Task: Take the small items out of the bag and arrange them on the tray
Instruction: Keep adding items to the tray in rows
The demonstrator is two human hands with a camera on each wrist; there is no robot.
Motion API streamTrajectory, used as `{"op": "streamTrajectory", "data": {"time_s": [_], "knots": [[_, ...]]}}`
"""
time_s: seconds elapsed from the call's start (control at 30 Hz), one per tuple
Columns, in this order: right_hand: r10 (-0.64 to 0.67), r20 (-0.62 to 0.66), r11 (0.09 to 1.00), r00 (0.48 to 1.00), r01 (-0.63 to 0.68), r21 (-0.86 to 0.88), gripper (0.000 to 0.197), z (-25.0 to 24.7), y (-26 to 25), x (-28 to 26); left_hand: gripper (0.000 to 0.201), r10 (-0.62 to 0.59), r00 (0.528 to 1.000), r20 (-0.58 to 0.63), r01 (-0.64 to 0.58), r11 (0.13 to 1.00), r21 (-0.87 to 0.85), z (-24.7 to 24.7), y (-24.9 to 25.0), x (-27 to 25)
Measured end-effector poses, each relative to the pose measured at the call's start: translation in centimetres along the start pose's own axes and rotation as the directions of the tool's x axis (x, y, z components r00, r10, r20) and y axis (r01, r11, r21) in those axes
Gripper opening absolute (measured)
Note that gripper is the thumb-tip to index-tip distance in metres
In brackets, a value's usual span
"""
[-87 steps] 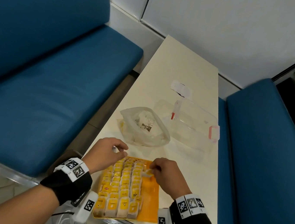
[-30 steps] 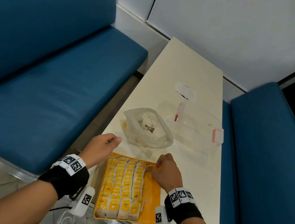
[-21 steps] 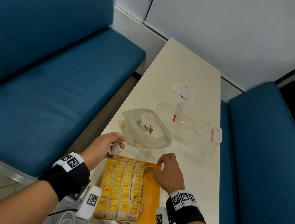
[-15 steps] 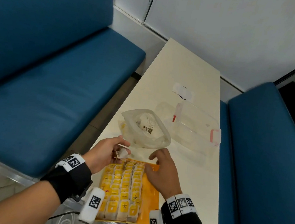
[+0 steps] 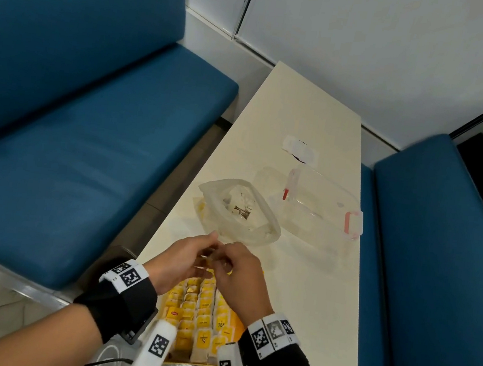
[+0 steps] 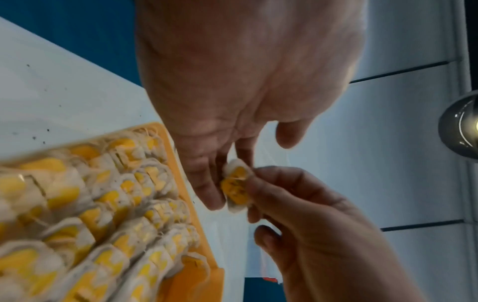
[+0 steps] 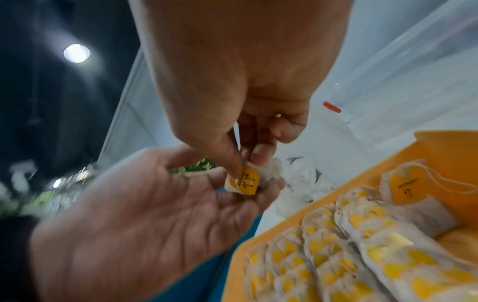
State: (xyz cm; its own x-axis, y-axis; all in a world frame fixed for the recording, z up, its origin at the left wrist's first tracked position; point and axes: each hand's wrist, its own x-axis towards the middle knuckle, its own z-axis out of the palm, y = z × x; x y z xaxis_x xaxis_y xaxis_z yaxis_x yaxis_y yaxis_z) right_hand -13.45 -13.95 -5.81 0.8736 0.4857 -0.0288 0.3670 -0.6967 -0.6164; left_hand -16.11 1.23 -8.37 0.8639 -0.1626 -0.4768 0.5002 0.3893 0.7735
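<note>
- We see both hands meeting above the far end of the orange plastic tray (image 5: 236,324), at the near end of the long cream table (image 5: 304,123).
- The left hand (image 5: 178,261) pinches a small white paper tea bag with a yellow tag (image 6: 236,185) between its fingertips, and the right hand (image 5: 242,276) pinches the same tea bag from the other side with thumb and forefinger.
- The tea bag is held in the air between the two hands, just above the tray's far edge and clear of the rows.
- The tray holds several neat rows of the same white tea bags with yellow tags (image 5: 198,313); a bare orange strip shows along its right side.
- Just beyond the hands, the clear crumpled plastic bag (image 5: 238,211) lies open on the table with a few small items still inside.
- Beside the bag, to the right, a clear plastic storage box with red latches (image 5: 318,206) stands.
- Blue padded benches (image 5: 87,150) flank the table.
</note>
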Motion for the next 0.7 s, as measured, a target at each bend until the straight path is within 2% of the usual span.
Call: {"op": "streamTrajectory", "data": {"time_s": [0.1, 0.2, 0.3, 0.4, 0.57, 0.63, 0.7], "knots": [[0.186, -0.081, 0.955, 0.979, -0.161, 0.251, 0.009, -1.8, 0.3, 0.6, 0.019, 0.145, 0.989, 0.021, -0.145, 0.951, 0.273, -0.6, 0.1, -0.3], [0.268, -0.030, 0.910, 0.963, -0.243, 0.337, 0.015, -3.3, 0.7, 0.9, 0.011, 0.327, 0.944, -0.047, -0.239, 0.775, 0.586, -0.8, -0.3, 0.2], [0.213, 0.008, 0.948, 0.977, -0.208, 0.243, 0.014, -3.9, 0.8, 0.7, 0.003, 0.380, 0.922, -0.069, -0.248, 0.718, 0.650, -0.2, -0.4, 0.5], [0.137, 0.010, 0.987, 0.991, -0.137, 0.081, 0.014, -4.2, 0.9, 0.5, 0.006, 0.387, 0.921, -0.047, -0.257, 0.693, 0.673, 0.3, -0.5, 0.7], [0.115, -0.020, 0.992, 0.993, -0.116, -0.048, 0.012, -5.9, 1.6, 0.3, 0.006, 0.387, 0.920, -0.067, -0.221, 0.651, 0.726, 0.3, -0.3, 0.6], [0.111, 0.029, 0.987, 0.993, -0.107, -0.116, 0.013, -6.8, 2.2, 0.0, 0.007, 0.404, 0.909, -0.102, -0.204, 0.645, 0.736, -0.3, -0.1, 0.5], [0.135, 0.134, 0.969, 0.982, -0.102, -0.224, 0.016, -7.5, 2.8, -0.5, 0.007, 0.426, 0.896, -0.126, -0.176, 0.601, 0.780, -1.1, 0.0, 0.7]]}}
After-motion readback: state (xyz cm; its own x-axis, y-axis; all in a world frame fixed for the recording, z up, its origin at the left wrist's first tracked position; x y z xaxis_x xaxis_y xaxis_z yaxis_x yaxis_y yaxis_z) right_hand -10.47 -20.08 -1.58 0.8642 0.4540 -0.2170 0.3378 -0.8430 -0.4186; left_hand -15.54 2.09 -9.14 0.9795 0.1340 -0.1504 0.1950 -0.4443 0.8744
